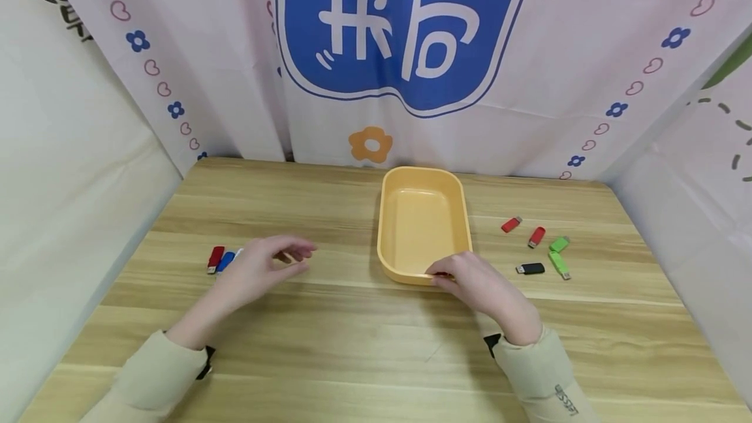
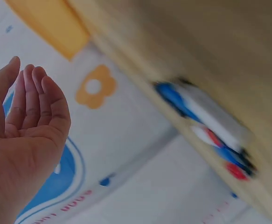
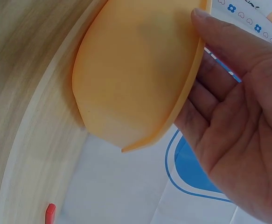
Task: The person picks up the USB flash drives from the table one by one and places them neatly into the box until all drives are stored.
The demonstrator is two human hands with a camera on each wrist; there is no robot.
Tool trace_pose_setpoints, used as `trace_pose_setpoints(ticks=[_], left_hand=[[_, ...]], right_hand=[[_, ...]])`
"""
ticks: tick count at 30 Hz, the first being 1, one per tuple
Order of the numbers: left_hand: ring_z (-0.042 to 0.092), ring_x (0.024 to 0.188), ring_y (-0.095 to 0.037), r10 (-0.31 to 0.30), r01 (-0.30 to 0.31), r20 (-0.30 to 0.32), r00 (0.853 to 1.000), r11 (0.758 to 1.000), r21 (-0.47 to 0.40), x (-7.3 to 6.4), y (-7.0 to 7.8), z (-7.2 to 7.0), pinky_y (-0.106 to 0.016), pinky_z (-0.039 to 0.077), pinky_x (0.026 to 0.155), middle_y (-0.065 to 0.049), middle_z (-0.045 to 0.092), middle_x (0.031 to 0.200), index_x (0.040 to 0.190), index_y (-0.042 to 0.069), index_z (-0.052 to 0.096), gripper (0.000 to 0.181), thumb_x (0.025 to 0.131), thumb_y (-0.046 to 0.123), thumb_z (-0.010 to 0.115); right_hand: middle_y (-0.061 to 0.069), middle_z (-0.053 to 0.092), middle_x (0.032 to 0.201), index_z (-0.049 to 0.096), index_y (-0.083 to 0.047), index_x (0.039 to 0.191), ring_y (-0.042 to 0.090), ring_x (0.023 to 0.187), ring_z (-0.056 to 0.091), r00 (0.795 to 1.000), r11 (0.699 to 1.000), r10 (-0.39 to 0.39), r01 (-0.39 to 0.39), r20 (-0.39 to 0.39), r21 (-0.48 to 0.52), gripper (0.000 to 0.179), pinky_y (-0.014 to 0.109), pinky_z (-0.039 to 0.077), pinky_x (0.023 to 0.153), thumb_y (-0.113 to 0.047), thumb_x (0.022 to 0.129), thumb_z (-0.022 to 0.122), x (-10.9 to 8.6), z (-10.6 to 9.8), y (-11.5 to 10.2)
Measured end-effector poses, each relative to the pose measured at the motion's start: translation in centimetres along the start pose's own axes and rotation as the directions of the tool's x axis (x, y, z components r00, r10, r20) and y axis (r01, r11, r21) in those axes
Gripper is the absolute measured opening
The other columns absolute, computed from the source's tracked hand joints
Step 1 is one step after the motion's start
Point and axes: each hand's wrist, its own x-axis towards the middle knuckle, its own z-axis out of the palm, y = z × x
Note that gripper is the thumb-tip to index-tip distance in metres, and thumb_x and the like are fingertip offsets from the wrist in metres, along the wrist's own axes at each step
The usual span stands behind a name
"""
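A yellow plastic tray (image 1: 423,227) lies on the table. My right hand (image 1: 478,286) pinches its near rim towards the right corner, thumb on the outer wall and fingers over the inside. The right wrist view shows the thumb on the tray's wall (image 3: 126,84). My left hand (image 1: 252,273) is held over the table left of the tray, fingers loosely bent and holding nothing. Close behind its wrist lie a red USB stick (image 1: 215,259) and a blue USB stick (image 1: 226,261); a white one is partly hidden by the hand.
Right of the tray lie two red USB sticks, one farther (image 1: 511,224) and one nearer (image 1: 536,237), a black USB stick (image 1: 531,268) and two green ones (image 1: 559,244). A printed white curtain (image 1: 235,96) hangs along the table's far edge, with pale cloth at both sides.
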Motion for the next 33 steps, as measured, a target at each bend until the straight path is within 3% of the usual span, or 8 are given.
trace_pose_setpoints(ticks=[5, 10, 17, 24, 33], left_hand=[[0.070, 0.092, -0.015, -0.006, 0.008, -0.045, 0.999, 0.999, 0.050, -2.1, -2.4, -1.0, -0.032, 0.058, 0.079, -0.003, 0.075, 0.107, 0.122, 0.013, 0.069, 0.036, 0.087, 0.012, 0.076], [0.069, 0.088, -0.015, -0.005, 0.019, -0.104, 0.995, 0.990, 0.138, -4.1, -4.5, -2.1, -0.028, 0.057, 0.077, -0.002, 0.075, 0.102, 0.116, 0.012, 0.071, 0.033, 0.084, 0.009, 0.079], [0.070, 0.086, -0.019, -0.086, 0.106, -0.095, 0.992, 0.969, 0.224, -6.6, -6.6, -3.4, -0.031, 0.058, 0.075, -0.007, 0.075, 0.102, 0.112, 0.009, 0.072, 0.031, 0.082, 0.010, 0.080], [0.071, 0.082, -0.019, -0.126, 0.145, -0.082, 0.989, 0.944, 0.297, -7.3, -7.3, -3.9, -0.033, 0.058, 0.072, -0.007, 0.076, 0.100, 0.106, 0.010, 0.075, 0.028, 0.079, 0.009, 0.081], [0.072, 0.077, -0.013, -0.173, 0.178, -0.043, 0.984, 0.954, 0.239, -7.3, -7.9, -3.7, -0.023, 0.058, 0.066, -0.014, 0.075, 0.105, 0.105, 0.008, 0.073, 0.027, 0.080, 0.003, 0.078]], right_hand=[[-0.008, 0.074, 0.087, 0.077, -0.015, 0.094, 0.000, 0.075, 0.060, 1.000, 1.000, -0.002, 0.002, 0.000, 0.009, 0.008, 0.024, 0.053, 0.071, -0.012, 0.091, 0.071, 0.0, 0.0, 0.2], [-0.008, 0.074, 0.089, 0.077, -0.015, 0.095, 0.000, 0.077, 0.061, 1.000, 1.000, -0.009, 0.009, 0.001, 0.013, 0.008, 0.024, 0.054, 0.071, -0.012, 0.092, 0.070, 0.1, 0.0, 0.2], [-0.008, 0.074, 0.089, 0.078, -0.015, 0.095, 0.000, 0.076, 0.061, 1.000, 1.000, 0.007, -0.007, 0.004, 0.017, 0.008, 0.024, 0.054, 0.072, -0.013, 0.092, 0.071, 0.1, -0.1, 0.1], [-0.007, 0.075, 0.091, 0.078, -0.014, 0.096, 0.001, 0.079, 0.064, 1.000, 1.000, -0.004, 0.004, -0.008, 0.014, 0.009, 0.025, 0.055, 0.073, -0.012, 0.091, 0.071, 0.1, -0.2, 0.1], [-0.002, 0.077, 0.100, 0.078, -0.012, 0.104, 0.011, 0.092, 0.072, 0.998, 0.998, 0.062, -0.061, -0.006, 0.022, 0.015, 0.032, 0.058, 0.082, -0.015, 0.089, 0.074, -0.3, -0.8, -0.1]])
